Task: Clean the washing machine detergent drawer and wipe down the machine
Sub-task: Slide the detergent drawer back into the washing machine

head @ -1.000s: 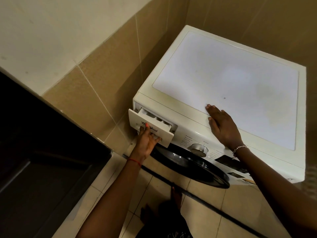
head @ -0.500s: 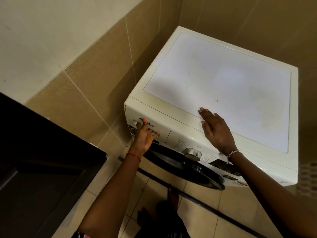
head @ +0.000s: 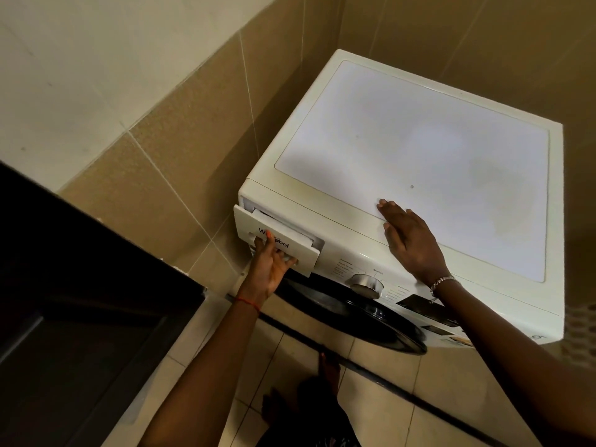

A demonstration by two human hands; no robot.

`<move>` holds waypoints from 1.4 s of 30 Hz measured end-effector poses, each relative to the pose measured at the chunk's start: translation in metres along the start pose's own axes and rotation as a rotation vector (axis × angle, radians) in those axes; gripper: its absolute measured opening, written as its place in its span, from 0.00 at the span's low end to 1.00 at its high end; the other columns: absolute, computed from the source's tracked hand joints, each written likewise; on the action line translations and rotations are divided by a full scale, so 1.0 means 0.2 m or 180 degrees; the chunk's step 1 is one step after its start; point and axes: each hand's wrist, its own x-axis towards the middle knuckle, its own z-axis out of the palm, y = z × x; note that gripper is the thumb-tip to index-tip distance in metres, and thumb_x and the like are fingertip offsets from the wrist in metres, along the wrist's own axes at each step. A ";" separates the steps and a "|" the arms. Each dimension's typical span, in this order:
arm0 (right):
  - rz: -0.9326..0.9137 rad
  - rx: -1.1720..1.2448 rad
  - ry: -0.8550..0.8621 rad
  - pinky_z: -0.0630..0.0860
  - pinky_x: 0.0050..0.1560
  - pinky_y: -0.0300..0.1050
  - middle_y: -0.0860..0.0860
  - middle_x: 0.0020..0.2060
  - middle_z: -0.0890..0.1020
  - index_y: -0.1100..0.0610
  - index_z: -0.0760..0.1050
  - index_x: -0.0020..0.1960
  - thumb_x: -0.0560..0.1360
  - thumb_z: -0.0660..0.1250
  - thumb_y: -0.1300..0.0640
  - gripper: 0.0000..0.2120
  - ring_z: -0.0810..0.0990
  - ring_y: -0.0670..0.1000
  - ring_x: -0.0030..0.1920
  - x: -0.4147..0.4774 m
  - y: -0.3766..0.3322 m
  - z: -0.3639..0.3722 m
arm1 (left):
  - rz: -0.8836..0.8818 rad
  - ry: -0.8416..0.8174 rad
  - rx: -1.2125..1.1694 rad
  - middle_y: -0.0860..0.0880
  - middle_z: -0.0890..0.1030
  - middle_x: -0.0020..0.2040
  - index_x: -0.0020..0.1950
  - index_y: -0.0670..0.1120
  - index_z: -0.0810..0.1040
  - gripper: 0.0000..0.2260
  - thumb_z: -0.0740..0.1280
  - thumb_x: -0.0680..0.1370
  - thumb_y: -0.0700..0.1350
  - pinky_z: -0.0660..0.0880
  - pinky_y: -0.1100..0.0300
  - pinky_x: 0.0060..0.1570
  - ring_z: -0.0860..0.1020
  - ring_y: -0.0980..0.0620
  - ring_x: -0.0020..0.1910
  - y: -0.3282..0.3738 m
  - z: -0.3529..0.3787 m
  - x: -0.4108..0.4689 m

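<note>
A white front-loading washing machine (head: 419, 150) stands in a tiled corner. Its detergent drawer (head: 248, 225) at the top left of the front is pulled a short way out, showing a white inner tray. My left hand (head: 269, 269) grips the drawer's handle recess from below, thumb on the front panel over the brand lettering. My right hand (head: 409, 240) rests flat on the machine's top near the front edge, fingers straight. The silver program dial (head: 366, 285) and dark round door (head: 351, 317) lie below.
A dark cabinet (head: 80, 301) stands close on the left. Beige tiled walls (head: 180, 140) enclose the machine on the left and behind. My bare feet (head: 325, 369) are on the tiled floor right in front of the machine.
The drawer was open a second ago, pushed in flush half a second ago, and is now pulled partly out again by my left hand. My right hand stayed on the top.
</note>
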 end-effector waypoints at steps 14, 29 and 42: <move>0.0023 -0.0061 -0.0001 0.52 0.72 0.40 0.47 0.71 0.67 0.53 0.65 0.72 0.78 0.51 0.54 0.23 0.62 0.46 0.72 -0.01 -0.03 -0.01 | 0.0087 0.0319 -0.0099 0.45 0.78 0.53 0.70 0.43 0.66 0.18 0.56 0.81 0.46 0.81 0.54 0.41 0.78 0.48 0.51 0.00 -0.17 -0.27; 0.0000 -0.0178 0.0022 0.55 0.73 0.46 0.50 0.71 0.68 0.57 0.65 0.72 0.77 0.50 0.54 0.24 0.63 0.50 0.72 -0.02 -0.06 0.00 | 0.0008 0.0425 -0.0213 0.42 0.78 0.54 0.55 0.48 0.74 0.09 0.58 0.80 0.48 0.68 0.40 0.61 0.76 0.43 0.56 -0.02 -0.36 -0.50; 0.0014 -0.0220 0.0004 0.54 0.73 0.44 0.51 0.71 0.67 0.57 0.65 0.72 0.77 0.50 0.54 0.24 0.63 0.50 0.72 -0.01 -0.05 -0.01 | 0.0156 0.0306 -0.0149 0.43 0.76 0.58 0.69 0.46 0.65 0.16 0.56 0.81 0.46 0.75 0.43 0.51 0.76 0.45 0.55 -0.04 -0.26 -0.46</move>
